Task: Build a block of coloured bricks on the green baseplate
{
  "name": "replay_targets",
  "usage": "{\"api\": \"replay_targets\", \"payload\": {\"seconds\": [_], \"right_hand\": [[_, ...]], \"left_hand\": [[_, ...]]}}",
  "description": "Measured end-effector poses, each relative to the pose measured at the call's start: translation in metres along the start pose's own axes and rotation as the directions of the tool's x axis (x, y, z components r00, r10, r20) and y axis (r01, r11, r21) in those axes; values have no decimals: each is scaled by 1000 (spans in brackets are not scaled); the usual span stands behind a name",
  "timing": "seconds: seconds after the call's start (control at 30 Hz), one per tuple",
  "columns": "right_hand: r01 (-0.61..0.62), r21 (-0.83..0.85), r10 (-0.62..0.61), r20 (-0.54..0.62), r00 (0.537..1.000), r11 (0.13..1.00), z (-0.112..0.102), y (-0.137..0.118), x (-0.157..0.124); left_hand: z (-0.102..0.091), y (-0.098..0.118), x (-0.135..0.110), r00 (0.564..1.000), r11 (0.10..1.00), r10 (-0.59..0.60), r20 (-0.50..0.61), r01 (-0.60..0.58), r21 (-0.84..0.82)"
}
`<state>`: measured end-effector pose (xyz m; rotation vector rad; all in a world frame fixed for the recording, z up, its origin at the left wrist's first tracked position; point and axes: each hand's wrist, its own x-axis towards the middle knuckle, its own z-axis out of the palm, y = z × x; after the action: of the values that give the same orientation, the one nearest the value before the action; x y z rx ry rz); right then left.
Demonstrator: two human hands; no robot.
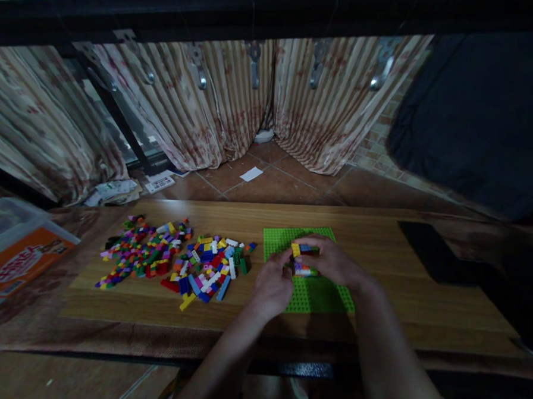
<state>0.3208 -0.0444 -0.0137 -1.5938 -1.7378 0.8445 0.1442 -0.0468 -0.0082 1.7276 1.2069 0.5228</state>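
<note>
A green studded baseplate (315, 294) lies on a wooden board (381, 229). Both of my hands meet over its middle. My left hand (271, 285) is closed, its fingers pinching the left side of a small multicoloured brick stack (303, 249). My right hand (332, 262) curls over the stack from the right and grips it too. The stack shows yellow, blue and purple bricks and sits on or just above the plate; I cannot tell which. A wide pile of loose coloured bricks (178, 257) spreads to the left of the plate.
An orange and white box (17, 261) with a clear lid sits at the far left. A dark flat object (429, 250) lies on the board's right end. Striped curtains (217, 113) hang behind, above a tiled floor (276, 182) with papers (115, 190).
</note>
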Motion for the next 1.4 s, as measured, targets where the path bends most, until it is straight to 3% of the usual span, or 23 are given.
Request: {"api": "replay_targets", "payload": {"seconds": [0.2,0.37,0.5,0.67,0.73,0.83,0.9,0.97,1.07,1.2,1.3,1.4], "right_hand": [[9,18,-9,-29,1000,1000,2,4,-4],[-89,100,96,-73,993,991,4,3,-11],[-139,45,146,-258,955,989,1,3,-11],[-207,-16,173,-494,852,978,-1,4,-10],[-196,-59,149,-455,878,979,-2,-1,-13],[-84,-105,58,-236,970,991,-1,-8,-22],[-34,-122,21,-106,994,992,0,-8,-28],[-28,-156,21,-48,999,987,3,-2,-33],[-34,-238,21,-57,998,971,9,7,-34],[-67,-337,32,-108,994,939,16,7,-27],[-96,-365,58,-114,992,926,18,2,-23],[-104,-386,59,-128,990,917,19,1,-22]], "left_hand": [[-1,2,-1,1000,1000,-31,0,31,-2],[-4,2,-2,999,999,-40,-36,40,-16],[-15,-2,-2,996,999,-31,-81,29,-29],[-38,-11,-3,976,998,58,-210,-50,42],[-53,-15,-3,955,988,91,-283,-52,143],[-84,-24,-3,898,953,89,-430,49,299],[-105,-32,-3,861,917,77,-502,137,375],[-122,-41,-4,845,890,67,-531,191,415],[-131,-52,-5,866,852,115,-486,166,497],[-122,-55,-4,926,808,217,-310,7,589],[-117,-52,-4,941,796,267,-209,-93,598],[-114,-50,-5,947,774,273,-170,-111,623]]}}
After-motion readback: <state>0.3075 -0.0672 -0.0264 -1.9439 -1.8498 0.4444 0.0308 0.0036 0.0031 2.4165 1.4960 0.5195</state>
